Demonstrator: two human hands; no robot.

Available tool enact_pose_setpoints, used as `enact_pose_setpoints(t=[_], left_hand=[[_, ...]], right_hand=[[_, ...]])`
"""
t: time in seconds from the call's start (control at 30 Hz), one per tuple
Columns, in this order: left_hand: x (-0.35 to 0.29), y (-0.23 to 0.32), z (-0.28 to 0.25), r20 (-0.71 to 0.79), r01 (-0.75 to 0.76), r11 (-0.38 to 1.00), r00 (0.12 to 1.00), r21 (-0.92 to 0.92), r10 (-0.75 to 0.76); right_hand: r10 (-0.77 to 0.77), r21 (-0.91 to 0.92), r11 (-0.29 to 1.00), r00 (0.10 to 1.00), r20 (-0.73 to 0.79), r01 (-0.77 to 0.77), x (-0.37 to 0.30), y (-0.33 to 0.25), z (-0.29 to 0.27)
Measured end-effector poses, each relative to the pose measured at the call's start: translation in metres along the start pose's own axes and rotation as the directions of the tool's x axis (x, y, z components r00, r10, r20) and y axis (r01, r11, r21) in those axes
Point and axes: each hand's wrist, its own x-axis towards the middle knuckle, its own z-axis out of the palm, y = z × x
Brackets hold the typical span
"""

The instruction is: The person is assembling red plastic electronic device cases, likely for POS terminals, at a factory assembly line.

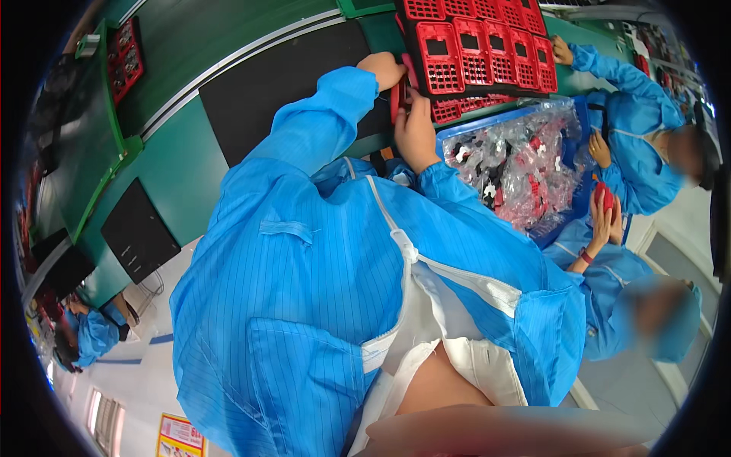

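Note:
Both my hands are up at the top middle, on the near side of a stack of trays. My left hand (383, 71) is closed, its fingertips at the upper end of a red plastic housing (395, 102) with a dark inside. My right hand (416, 135) grips the lower part of that housing, thumb and fingers bent around it. The fingers partly cover the piece, so its full shape is hidden. Just right of my hands lies a black tray with rows of red plastic housings (476, 55), each with a window and a grid of holes. More red housings show beneath it.
A black mat (263, 99) covers the green table (179, 114) left of my hands. A blue bin (582, 122) with bagged small parts (525, 164) stands at right. Two co-workers in blue sit beyond it; one holds a red piece (603, 196), another's hand (562, 51) touches the trays.

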Motion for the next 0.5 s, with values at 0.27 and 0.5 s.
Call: enact_pose_setpoints(t=[0.27,0.5], left_hand=[[0.01,0.007,0.03,0.043,0.162,0.916,0.987,-0.368,-0.157],[0.0,0.009,0.043,-0.267,0.077,0.967,0.953,-0.245,-0.143]], right_hand=[[-0.068,-0.207,0.977,0.995,-0.079,0.05,-0.009,-0.019,0.002],[-0.126,-0.191,0.976,0.986,-0.109,0.104,-0.011,-0.006,-0.004]])
